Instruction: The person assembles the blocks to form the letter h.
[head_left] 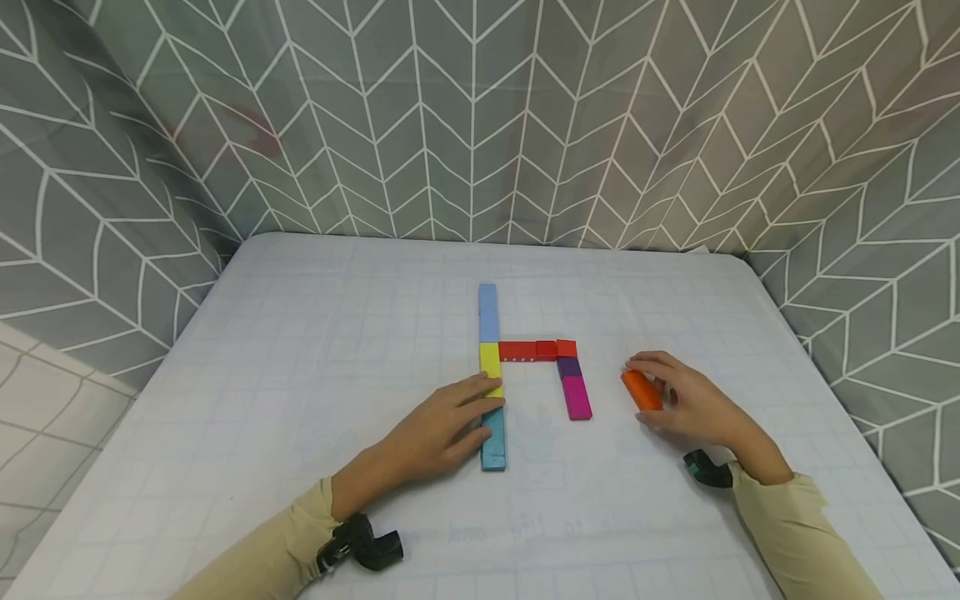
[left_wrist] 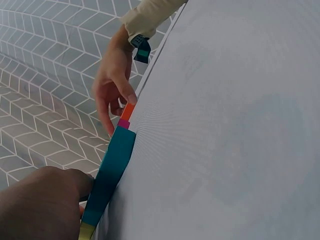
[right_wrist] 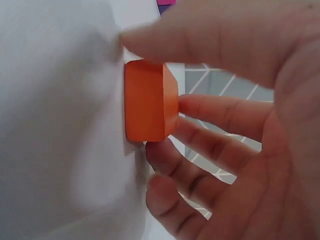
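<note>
My right hand (head_left: pixel 692 400) holds an orange block (head_left: pixel 642 390) at the right of the tabletop, thumb on one side and fingertips on the other. In the right wrist view the orange block (right_wrist: pixel 145 102) stands against the white surface between thumb and fingers. My left hand (head_left: pixel 442 425) rests its fingers across a column of blocks: yellow block (head_left: pixel 490 357) and teal block (head_left: pixel 493 446) show around the fingertips. A light blue block (head_left: pixel 487 312) tops this column. Red blocks (head_left: pixel 517 351) run right from it, then a purple block (head_left: pixel 568 367) and a magenta block (head_left: pixel 577 398) turn downward.
The blocks lie on a white tabletop (head_left: pixel 337 308) with a faint grid. Behind and beside it hangs a grey curtain (head_left: pixel 450 125) with white zigzag lines. White tiled floor (head_left: pixel 45 425) shows at the lower left. Each wrist wears a black camera (head_left: pixel 367 546).
</note>
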